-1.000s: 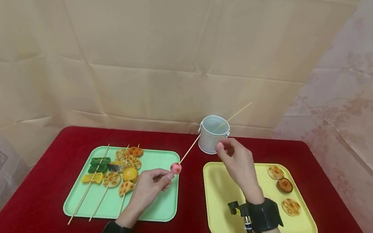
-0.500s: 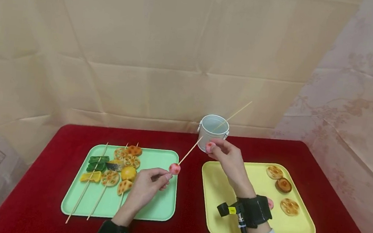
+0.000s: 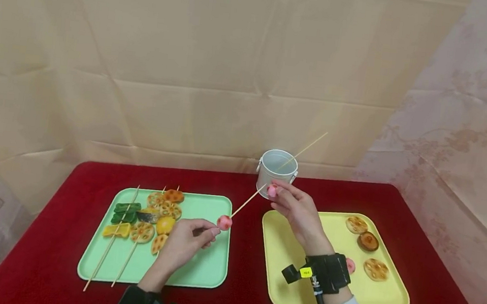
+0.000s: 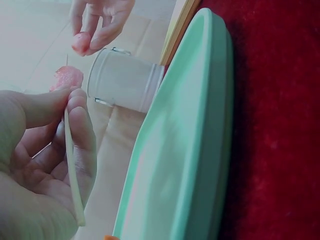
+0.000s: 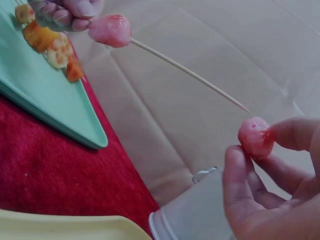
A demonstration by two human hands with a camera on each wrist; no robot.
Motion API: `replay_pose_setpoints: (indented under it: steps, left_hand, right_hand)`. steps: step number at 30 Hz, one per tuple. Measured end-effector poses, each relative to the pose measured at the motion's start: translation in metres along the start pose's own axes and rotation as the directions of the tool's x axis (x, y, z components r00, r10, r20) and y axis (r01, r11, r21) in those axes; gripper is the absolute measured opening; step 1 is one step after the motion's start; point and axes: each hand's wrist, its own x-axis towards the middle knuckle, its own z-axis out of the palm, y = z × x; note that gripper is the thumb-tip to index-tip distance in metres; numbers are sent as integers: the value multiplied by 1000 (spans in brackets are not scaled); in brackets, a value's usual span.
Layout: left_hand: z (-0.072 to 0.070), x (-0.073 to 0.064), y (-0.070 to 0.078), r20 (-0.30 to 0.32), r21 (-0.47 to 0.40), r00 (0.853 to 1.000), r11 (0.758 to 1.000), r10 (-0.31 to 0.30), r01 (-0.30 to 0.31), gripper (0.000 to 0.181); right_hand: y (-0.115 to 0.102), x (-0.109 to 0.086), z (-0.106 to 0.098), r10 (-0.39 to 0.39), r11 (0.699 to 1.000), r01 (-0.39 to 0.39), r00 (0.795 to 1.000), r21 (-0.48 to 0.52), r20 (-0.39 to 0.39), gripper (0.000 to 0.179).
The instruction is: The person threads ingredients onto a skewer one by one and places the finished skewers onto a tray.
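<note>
My left hand [image 3: 184, 245] pinches a bamboo skewer [image 5: 190, 72] near its lower part, over the green tray [image 3: 208, 279]. One pink ball [image 3: 224, 223], browned in spots, is threaded on it just above my fingertips. Between thumb and fingers, my right hand [image 3: 299, 215] holds a second pink ball [image 5: 256, 137] in front of the bucket. A small hole shows in that ball. The skewer's pointed end lies right by it in the right wrist view; whether they touch I cannot tell.
Filled skewers [image 3: 124, 231] with green, yellow and lotus-root pieces lie on the green tray. A yellow tray [image 3: 274, 279] bears lotus slices [image 3: 376, 270], a mushroom cap [image 3: 368, 241] and a pink piece [image 3: 350, 266]. Behind stands a white bucket [image 3: 268, 174] with one bare skewer [image 3: 311, 145].
My right hand has moved slightly left and down, bringing its pink ball into view and up to the skewer's tip. My left hand has shifted a little left with the skewer.
</note>
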Motion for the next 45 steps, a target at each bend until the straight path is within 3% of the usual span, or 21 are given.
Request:
replay_pose_setpoints:
  steps: [7, 13, 22, 27, 32, 39, 45]
  left_hand:
    - [1, -1, 1, 26, 20, 1000, 1000, 7, -8, 14]
    - [2, -1, 0, 41, 29, 999, 1000, 7, -8, 13]
    - [2, -2, 0, 27, 48, 1000, 999, 8, -9, 12]
    - [2, -2, 1, 23, 45, 1000, 999, 3, -4, 12]
    - [2, -1, 3, 18, 30, 1000, 1000, -2, 2, 14]
    - [3, -1, 6, -12, 43, 1000, 999, -2, 3, 12]
    - [4, -2, 8, -38, 49, 999, 998, -32, 33, 11]
  right_hand:
    - [1, 0, -3, -38, 998, 41, 997, 45, -64, 38]
    - [1, 1, -3, -51, 996, 56, 996, 68, -68, 36]
    - [0, 0, 0, -51, 999, 51, 999, -5, -10, 37]
    - [0, -2, 2, -20, 997, 23, 999, -68, 37, 45]
    - [1, -3, 5, 29, 997, -23, 997, -71, 74, 50]
    - [5, -5, 11, 70, 997, -65, 991, -48, 114, 37]
    - [9, -6, 18, 56, 997, -46, 986, -64, 157, 32]
